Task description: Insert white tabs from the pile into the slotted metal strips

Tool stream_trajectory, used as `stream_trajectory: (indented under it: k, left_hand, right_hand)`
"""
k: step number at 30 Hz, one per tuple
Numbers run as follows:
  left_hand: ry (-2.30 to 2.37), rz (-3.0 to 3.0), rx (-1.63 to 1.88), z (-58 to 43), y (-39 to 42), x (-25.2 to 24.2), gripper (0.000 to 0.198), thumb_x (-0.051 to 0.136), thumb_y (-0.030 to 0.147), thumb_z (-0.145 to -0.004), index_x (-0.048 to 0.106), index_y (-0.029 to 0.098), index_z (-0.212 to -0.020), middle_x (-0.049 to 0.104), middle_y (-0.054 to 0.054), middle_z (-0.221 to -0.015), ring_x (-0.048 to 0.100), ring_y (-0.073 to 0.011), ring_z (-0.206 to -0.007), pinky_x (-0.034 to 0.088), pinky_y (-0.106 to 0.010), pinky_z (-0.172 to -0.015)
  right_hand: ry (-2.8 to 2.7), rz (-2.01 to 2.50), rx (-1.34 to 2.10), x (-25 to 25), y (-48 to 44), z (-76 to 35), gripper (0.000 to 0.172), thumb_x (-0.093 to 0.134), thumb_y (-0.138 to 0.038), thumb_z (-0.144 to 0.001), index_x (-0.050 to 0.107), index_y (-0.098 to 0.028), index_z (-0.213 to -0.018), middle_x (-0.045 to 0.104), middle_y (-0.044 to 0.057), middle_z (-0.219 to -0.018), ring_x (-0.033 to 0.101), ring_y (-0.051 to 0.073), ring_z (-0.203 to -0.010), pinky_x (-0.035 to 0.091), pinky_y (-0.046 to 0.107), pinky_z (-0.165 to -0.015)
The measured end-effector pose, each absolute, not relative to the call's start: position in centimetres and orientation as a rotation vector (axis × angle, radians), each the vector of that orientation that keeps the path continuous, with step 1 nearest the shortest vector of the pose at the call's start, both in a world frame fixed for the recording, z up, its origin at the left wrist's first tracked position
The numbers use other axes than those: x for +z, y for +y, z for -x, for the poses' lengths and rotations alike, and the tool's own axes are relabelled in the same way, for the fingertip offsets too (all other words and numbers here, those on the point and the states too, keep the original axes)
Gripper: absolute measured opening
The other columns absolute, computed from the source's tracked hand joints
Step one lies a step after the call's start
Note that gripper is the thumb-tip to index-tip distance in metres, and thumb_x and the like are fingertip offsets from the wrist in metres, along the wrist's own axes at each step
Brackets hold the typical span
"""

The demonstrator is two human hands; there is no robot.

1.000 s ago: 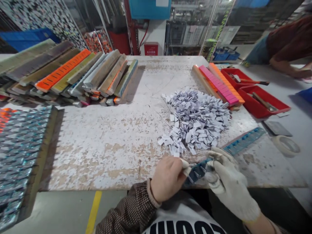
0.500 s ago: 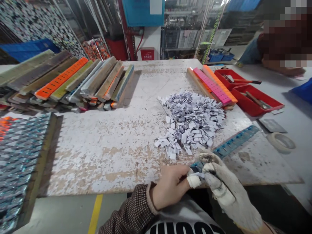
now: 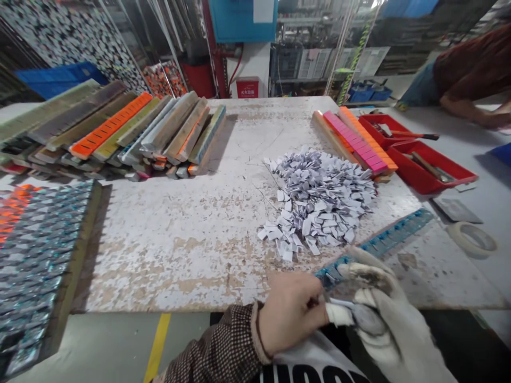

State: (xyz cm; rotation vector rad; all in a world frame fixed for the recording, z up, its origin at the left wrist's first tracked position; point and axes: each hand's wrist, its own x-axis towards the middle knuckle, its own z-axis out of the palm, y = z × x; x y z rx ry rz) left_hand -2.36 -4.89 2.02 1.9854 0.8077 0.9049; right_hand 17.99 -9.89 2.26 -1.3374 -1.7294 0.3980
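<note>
My left hand (image 3: 293, 314) is bare, with white tape around the thumb. Its thumb and fingers are pinched on a small white slip (image 3: 342, 303), partly covered by the fingers. My right hand (image 3: 395, 314) wears a dirty white glove; its curled fingers close on the slip's other end. Behind the hands lies a blue slotted strip (image 3: 399, 234) on the table, its near end beside my left fingers. A heap of small white slips (image 3: 323, 197) spreads over the table just beyond both hands.
Stacked slotted bars (image 3: 112, 127) lie at the far left, and a rack of grey-blue pieces (image 3: 43, 250) at the near left. Pink and orange bars (image 3: 359, 143), red bins (image 3: 431, 165) and a tape roll (image 3: 473, 238) sit right. Another person (image 3: 471, 74) leans at the far right.
Both hands have shifted slightly right and down in the picture, staying close together at the slip. The whole scene has also slid a little to the right.
</note>
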Motion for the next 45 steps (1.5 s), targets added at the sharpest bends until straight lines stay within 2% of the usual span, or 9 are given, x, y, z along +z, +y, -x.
stream_trajectory:
  k: [3, 9, 13, 16, 21, 27, 33, 38, 45]
  left_hand:
    - [0.923, -2.058, 0.942, 2.3, -5.0, 1.4, 0.054, 0.045, 0.058, -0.105, 0.045, 0.021, -0.066, 0.053, 0.0, -0.062, 0.048, -0.0144, -0.058, 0.033, -0.027, -0.054]
    - [0.491, -2.071, 0.912, 2.4, -5.1, 1.9, 0.045, 0.037, 0.045, -0.108, 0.039, 0.023, -0.069, 0.052, 0.0, -0.063, 0.05, -0.015, -0.062, 0.04, -0.028, -0.062]
    - [0.829, -2.233, 0.804, 3.0, -3.6, 1.2, 0.027, 0.052, 0.045, -0.104, 0.057, 0.021, -0.093, 0.065, -0.003, -0.082, 0.059, -0.0199, -0.076, 0.046, -0.031, -0.069]
    - [1.387, -2.315, 0.552, 3.7, -1.6, 0.6, 0.026, 0.068, 0.039, -0.096, 0.057, 0.018, -0.108, 0.067, -0.009, -0.099, 0.062, -0.0279, -0.092, 0.051, -0.038, -0.076]
    - [1.607, -2.36, 0.224, 3.6, 0.4, -0.2, 0.016, 0.067, 0.025, -0.095, 0.055, 0.018, -0.105, 0.066, -0.01, -0.104, 0.064, -0.0311, -0.101, 0.053, -0.04, -0.081]
    - [1.519, -2.187, 0.382, 3.8, 0.1, -1.4, 0.017, 0.056, 0.007, -0.093, 0.056, 0.018, -0.107, 0.067, -0.01, -0.11, 0.065, -0.0263, -0.103, 0.052, -0.038, -0.087]
    - [1.032, -1.492, 0.822, 4.9, -0.5, -1.3, 0.007, 0.065, 0.023, -0.094, 0.063, 0.018, -0.099, 0.07, -0.005, -0.097, 0.066, -0.0201, -0.091, 0.052, -0.032, -0.083]
    - [0.688, -1.079, 0.832, 3.8, -1.6, 0.2, 0.032, 0.08, 0.04, -0.087, 0.064, 0.014, -0.096, 0.071, -0.008, -0.096, 0.068, -0.0215, -0.091, 0.053, -0.034, -0.084]
    - [0.805, -1.479, 0.764, 3.4, -2.4, 2.0, 0.031, 0.072, 0.045, -0.094, 0.064, 0.016, -0.086, 0.065, -0.002, -0.08, 0.057, -0.0149, -0.072, 0.044, -0.025, -0.067]
  right_hand:
    - [-1.739, 1.368, 0.401, 1.9, -9.4, -17.3, 0.025, 0.063, -0.044, -0.095, 0.069, -0.033, -0.116, 0.07, 0.011, -0.122, 0.065, 0.038, -0.125, 0.062, 0.055, -0.097]
    - [-1.812, 1.372, 0.561, 2.0, -9.5, -17.2, 0.036, 0.048, -0.036, -0.103, 0.06, -0.03, -0.137, 0.072, 0.009, -0.124, 0.074, 0.028, -0.101, 0.065, 0.042, -0.085]
    - [-1.858, 1.38, 0.365, 1.7, -8.3, -19.3, 0.014, 0.053, -0.029, -0.101, 0.066, -0.027, -0.105, 0.066, 0.01, -0.135, 0.066, 0.029, -0.121, 0.059, 0.045, -0.098]
    - [-2.019, 1.5, -0.162, 1.1, -6.8, -21.0, 0.013, 0.062, -0.027, -0.097, 0.061, -0.024, -0.084, 0.07, 0.011, -0.118, 0.059, 0.034, -0.131, 0.051, 0.053, -0.108]
    - [-2.291, 1.511, -0.385, 0.5, -5.0, -20.8, 0.015, 0.06, -0.022, -0.095, 0.063, -0.021, -0.081, 0.068, 0.013, -0.106, 0.058, 0.036, -0.127, 0.044, 0.061, -0.113]
    - [-2.398, 1.472, -0.248, 0.2, -3.9, -20.2, 0.016, 0.053, -0.015, -0.094, 0.065, -0.018, -0.085, 0.066, 0.013, -0.099, 0.062, 0.034, -0.119, 0.048, 0.06, -0.108]
    - [-2.343, 1.282, 0.053, -0.7, -5.8, -18.3, 0.005, 0.06, -0.022, -0.095, 0.061, -0.022, -0.091, 0.066, 0.01, -0.108, 0.056, 0.032, -0.129, 0.043, 0.058, -0.115]
    - [-2.084, 1.343, 0.188, -0.1, -6.4, -17.6, 0.029, 0.049, -0.047, -0.102, 0.059, -0.021, -0.1, 0.063, 0.017, -0.12, 0.053, 0.037, -0.131, 0.049, 0.063, -0.106]
    - [-1.867, 1.296, 0.411, 1.3, -6.2, -16.7, 0.017, 0.047, -0.025, -0.102, 0.063, -0.024, -0.098, 0.064, 0.012, -0.132, 0.065, 0.026, -0.122, 0.061, 0.04, -0.096]
